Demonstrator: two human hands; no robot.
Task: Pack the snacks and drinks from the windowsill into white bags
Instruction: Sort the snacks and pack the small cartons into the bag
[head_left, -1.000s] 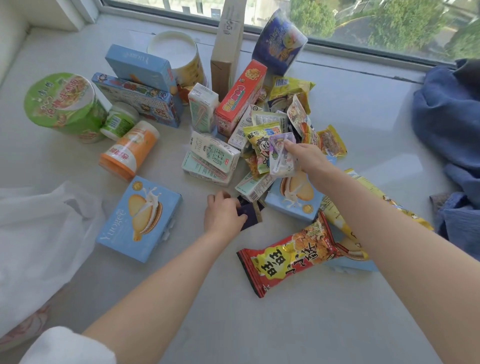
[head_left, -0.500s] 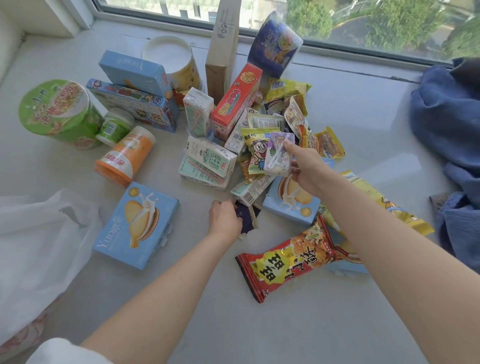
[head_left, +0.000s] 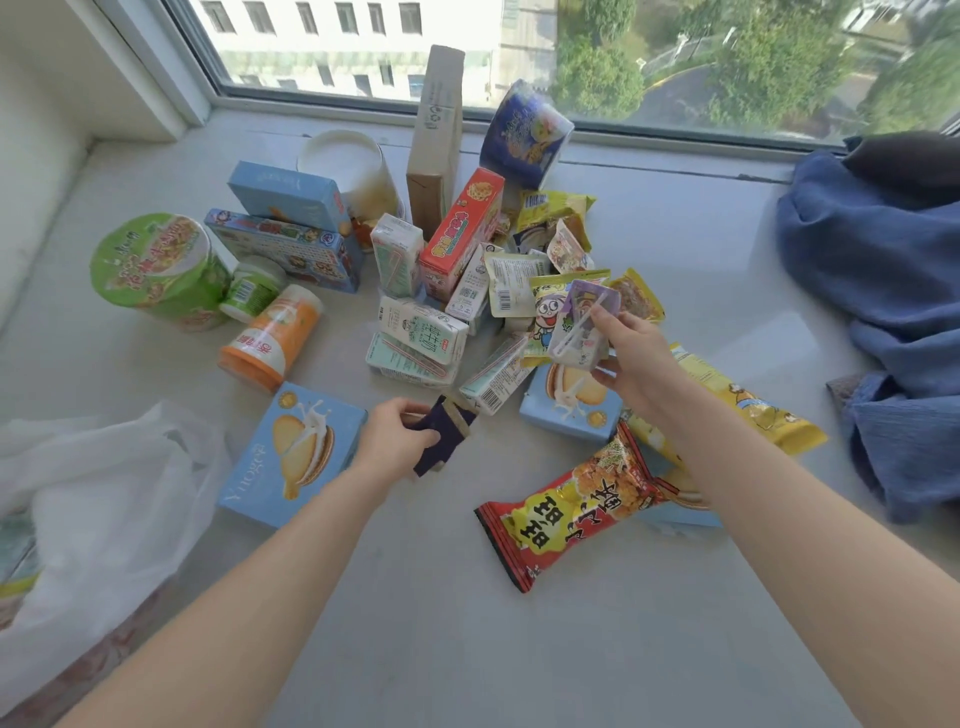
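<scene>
**Both hands on snacks at the windowsill pile**

On the windowsill, snacks and drinks lay heaped in the middle, below the window. The right hand held a small purple carton lifted over the pile, thumb and fingers clamped on its right edge, a straw taped across its face. The left hand gripped a dark packet at the near edge of the heap, fingers curled round its left end.

A white bag slumped at the near left, its mouth crumpled. Just right of it lay a blue biscuit box, touching the left wrist's side. A red-and-yellow pack lay near and right of centre, between the two forearms. Farther left stood a green noodle cup, with an orange tub tipped on its side beside it. Pale green milk cartons were stacked at the heap's middle; a tall brown box stood upright at the far side. A blue cloth lay bunched at the right.
</scene>
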